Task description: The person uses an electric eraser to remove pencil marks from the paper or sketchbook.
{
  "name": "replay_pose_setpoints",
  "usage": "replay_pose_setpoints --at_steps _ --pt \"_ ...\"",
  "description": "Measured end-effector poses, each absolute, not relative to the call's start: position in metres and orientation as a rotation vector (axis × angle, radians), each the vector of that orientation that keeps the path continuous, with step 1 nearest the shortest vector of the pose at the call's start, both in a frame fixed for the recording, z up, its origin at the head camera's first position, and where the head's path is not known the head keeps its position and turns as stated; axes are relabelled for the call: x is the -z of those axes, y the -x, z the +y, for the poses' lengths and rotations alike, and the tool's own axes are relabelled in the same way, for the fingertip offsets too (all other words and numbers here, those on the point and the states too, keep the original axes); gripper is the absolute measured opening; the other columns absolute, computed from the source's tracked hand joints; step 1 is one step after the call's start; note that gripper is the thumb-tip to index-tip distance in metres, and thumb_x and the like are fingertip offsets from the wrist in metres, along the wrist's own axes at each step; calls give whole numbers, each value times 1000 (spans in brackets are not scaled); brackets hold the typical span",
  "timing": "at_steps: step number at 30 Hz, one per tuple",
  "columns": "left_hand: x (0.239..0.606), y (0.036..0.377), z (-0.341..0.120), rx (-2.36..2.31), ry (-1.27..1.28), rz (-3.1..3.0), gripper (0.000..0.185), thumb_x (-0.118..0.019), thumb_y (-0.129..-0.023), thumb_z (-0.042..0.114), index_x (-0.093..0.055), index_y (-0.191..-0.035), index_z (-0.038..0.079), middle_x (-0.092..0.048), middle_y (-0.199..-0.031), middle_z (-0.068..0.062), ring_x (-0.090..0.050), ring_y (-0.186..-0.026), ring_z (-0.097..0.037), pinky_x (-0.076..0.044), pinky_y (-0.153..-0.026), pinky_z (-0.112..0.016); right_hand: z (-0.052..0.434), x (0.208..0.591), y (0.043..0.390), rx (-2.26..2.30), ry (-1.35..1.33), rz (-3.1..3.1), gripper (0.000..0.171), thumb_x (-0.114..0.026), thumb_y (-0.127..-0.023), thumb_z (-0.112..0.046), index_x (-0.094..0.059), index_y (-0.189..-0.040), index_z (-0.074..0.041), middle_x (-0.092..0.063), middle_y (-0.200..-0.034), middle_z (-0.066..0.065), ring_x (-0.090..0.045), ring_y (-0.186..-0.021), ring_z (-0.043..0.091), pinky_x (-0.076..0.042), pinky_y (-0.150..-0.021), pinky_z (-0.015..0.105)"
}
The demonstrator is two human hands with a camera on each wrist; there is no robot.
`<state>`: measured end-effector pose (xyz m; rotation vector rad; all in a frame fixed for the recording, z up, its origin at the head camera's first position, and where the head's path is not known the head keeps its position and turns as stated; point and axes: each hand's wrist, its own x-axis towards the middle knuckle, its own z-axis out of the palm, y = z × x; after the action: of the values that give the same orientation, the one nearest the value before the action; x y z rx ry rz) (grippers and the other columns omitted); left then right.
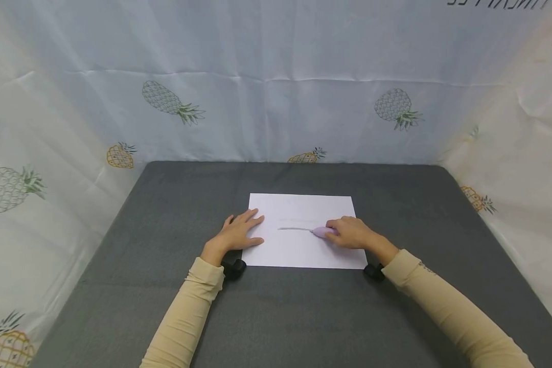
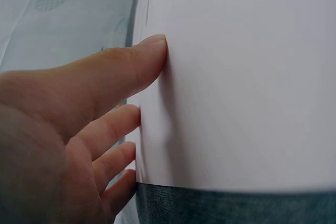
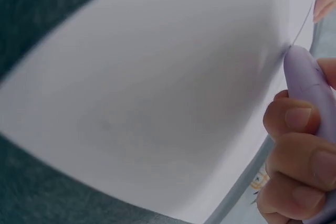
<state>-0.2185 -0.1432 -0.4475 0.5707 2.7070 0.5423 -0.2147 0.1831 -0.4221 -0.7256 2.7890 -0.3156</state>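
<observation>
A white sheet of paper (image 1: 299, 255) lies flat on the dark table. My left hand (image 1: 238, 233) rests on its left edge with the fingers spread; in the left wrist view the thumb (image 2: 142, 64) touches the sheet. Over the right part of the paper, my right hand (image 1: 354, 232) grips a thick purple pen-like tool (image 1: 321, 232). Its narrow end meets the paper in the right wrist view, where the curled fingers (image 3: 296, 156) wrap the purple body. A thin dark line (image 1: 294, 228) runs left along the sheet from that tip.
The grey-black tabletop (image 1: 294, 317) extends around the sheet. White curtains (image 1: 267, 117) printed with pineapples hang behind the table and at both sides. A black device (image 1: 234, 269) sits at the left wrist, another black device (image 1: 374, 272) at the right.
</observation>
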Motion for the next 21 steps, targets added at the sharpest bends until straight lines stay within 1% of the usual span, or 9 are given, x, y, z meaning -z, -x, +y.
replay_pose_setpoints --at_steps 3,10,16,21 --pt "447 218 -143 -502 -580 2721 67 -58 -93 39 -33 -151 16 -20 -163 -10 -19 -152 -32 -9 -120 -63 182 422 215 306 726 2806 29 -56 -93 -27 -67 -108 -5 -64 -82 7 -49 -72 17 -34 -62 26" --pt "444 216 -143 -512 -583 2717 68 -60 -93 39 -34 -151 15 -21 -163 -11 -20 -151 -33 -9 -119 -64 180 422 215 289 704 2790 33 -55 -93 -28 -67 -112 -4 -66 -86 8 -50 -75 18 -35 -63 26" --pt "443 216 -143 -523 -585 2715 68 -60 -93 39 -33 -151 15 -21 -163 -11 -20 -151 -33 -8 -119 -64 182 421 216 281 689 2801 33 -55 -93 -29 -66 -112 -5 -67 -87 8 -50 -75 18 -36 -64 27" --pt "442 216 -143 -519 -583 2714 68 -59 -93 39 -33 -151 15 -20 -163 -11 -20 -151 -33 -9 -120 -64 183 418 216 287 717 2808 28 -55 -93 -27 -65 -106 -5 -62 -78 5 -49 -71 17 -36 -62 26"
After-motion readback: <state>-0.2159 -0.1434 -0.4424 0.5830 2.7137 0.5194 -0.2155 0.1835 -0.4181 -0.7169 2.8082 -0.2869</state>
